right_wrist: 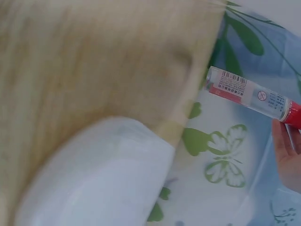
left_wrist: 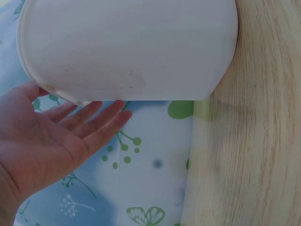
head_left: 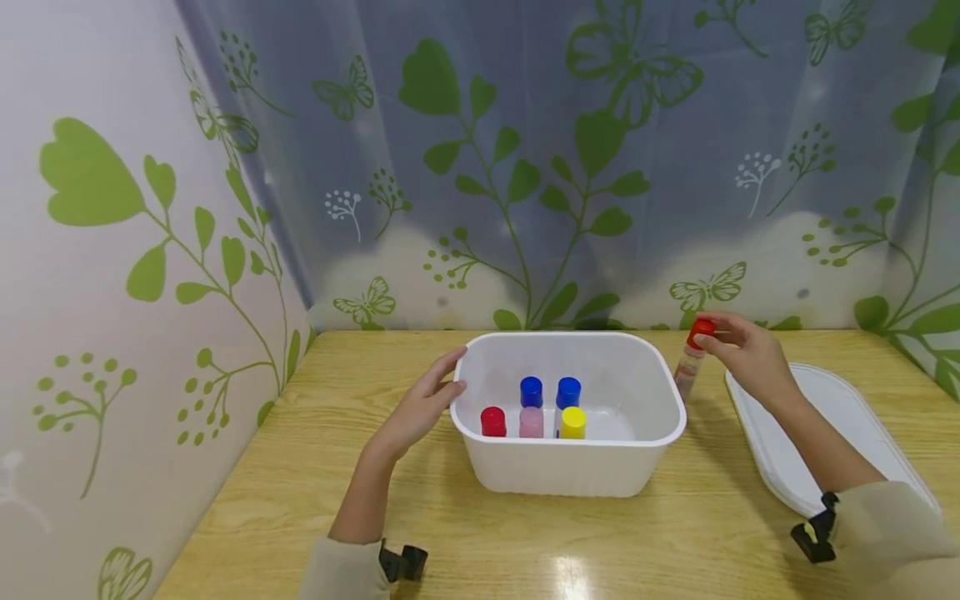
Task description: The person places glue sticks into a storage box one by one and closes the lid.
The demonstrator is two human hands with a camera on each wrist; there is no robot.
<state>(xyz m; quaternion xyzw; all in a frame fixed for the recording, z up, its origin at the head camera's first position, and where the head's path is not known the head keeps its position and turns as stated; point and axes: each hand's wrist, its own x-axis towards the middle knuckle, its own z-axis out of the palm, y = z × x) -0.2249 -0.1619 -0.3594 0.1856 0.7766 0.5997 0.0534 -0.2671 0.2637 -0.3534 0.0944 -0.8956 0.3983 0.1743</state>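
A clear bottle [right_wrist: 249, 96] with a printed label and a red cap is held by my right hand [head_left: 746, 354], whose thumb and fingers pinch the cap. In the head view this bottle hangs tilted just outside the right end of a white plastic bin [head_left: 570, 471]. My left hand [head_left: 420, 408] touches the bin's left rim, its fingers straight along the outer wall in the left wrist view. Inside the bin stand several capped bottles: two blue caps [head_left: 531, 390] behind, and a red cap [head_left: 492, 421], a pink cap [head_left: 531, 422] and a yellow cap [head_left: 573, 422] in front.
A white lid [head_left: 862, 417] lies on the wooden table [head_left: 360, 517] at the right, partly under my right forearm. Behind the table hangs a curtain [head_left: 517, 208] printed with green leaves and butterflies, and similar cloth covers the left side.
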